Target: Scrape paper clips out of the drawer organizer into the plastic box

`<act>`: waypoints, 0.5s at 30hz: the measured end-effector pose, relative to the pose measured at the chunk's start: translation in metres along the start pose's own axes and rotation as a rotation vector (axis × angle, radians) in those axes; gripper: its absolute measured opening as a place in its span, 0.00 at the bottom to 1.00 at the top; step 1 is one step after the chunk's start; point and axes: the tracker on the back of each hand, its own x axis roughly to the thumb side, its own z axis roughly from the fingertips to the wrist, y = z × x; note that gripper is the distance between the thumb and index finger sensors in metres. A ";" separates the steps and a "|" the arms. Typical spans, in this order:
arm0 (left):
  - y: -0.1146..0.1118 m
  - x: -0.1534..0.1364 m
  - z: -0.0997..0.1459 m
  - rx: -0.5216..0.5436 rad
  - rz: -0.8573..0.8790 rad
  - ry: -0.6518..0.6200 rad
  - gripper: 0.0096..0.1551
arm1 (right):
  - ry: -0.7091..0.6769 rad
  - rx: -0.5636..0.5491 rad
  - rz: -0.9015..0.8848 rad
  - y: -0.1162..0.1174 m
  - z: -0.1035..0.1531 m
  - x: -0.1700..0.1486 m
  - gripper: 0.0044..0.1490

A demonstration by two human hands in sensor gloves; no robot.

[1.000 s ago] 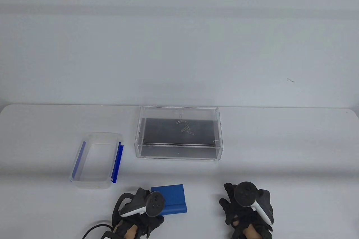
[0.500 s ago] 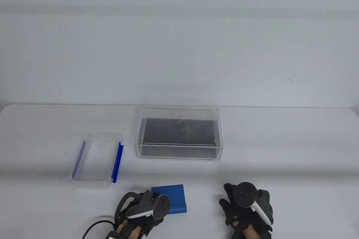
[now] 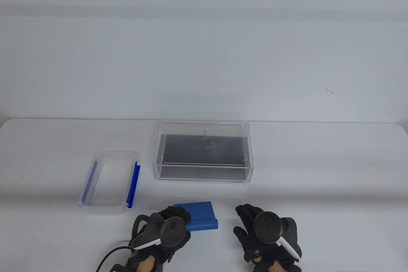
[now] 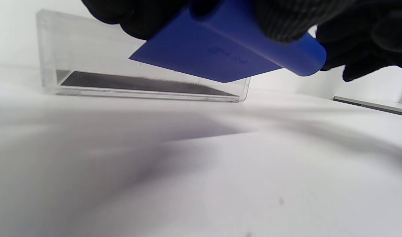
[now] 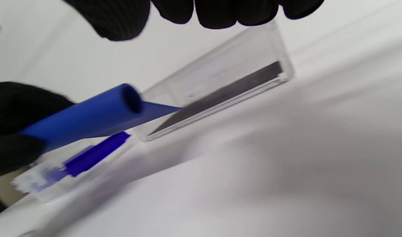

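A clear drawer organizer (image 3: 203, 150) with a dark floor stands mid-table and holds several paper clips (image 3: 210, 143). It shows too in the left wrist view (image 4: 89, 75) and the right wrist view (image 5: 220, 89). A clear plastic box (image 3: 110, 182) with blue clasps sits to its left, open and empty. My left hand (image 3: 165, 230) grips a blue scraper (image 3: 200, 216) by its rolled handle and holds it off the table, blade toward the organizer (image 4: 220, 52). My right hand (image 3: 264, 233) is open and empty, just right of the scraper (image 5: 89, 115).
The white table (image 3: 318, 173) ends at a rounded far edge against a pale wall. A black cable (image 3: 108, 257) trails from my left wrist at the near edge.
My left hand has lifted the blue scraper off the table and carried it a little to the right and farther away. My right hand has moved left, toward the scraper.
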 end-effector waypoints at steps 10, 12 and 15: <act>0.009 0.027 0.004 0.061 -0.017 -0.111 0.38 | -0.078 0.124 0.203 0.020 0.000 0.031 0.54; 0.011 0.033 0.006 0.070 -0.016 -0.140 0.38 | -0.065 0.115 0.222 0.023 -0.001 0.031 0.52; 0.012 0.038 0.007 0.065 -0.017 -0.170 0.37 | -0.058 0.101 0.241 0.026 -0.002 0.031 0.46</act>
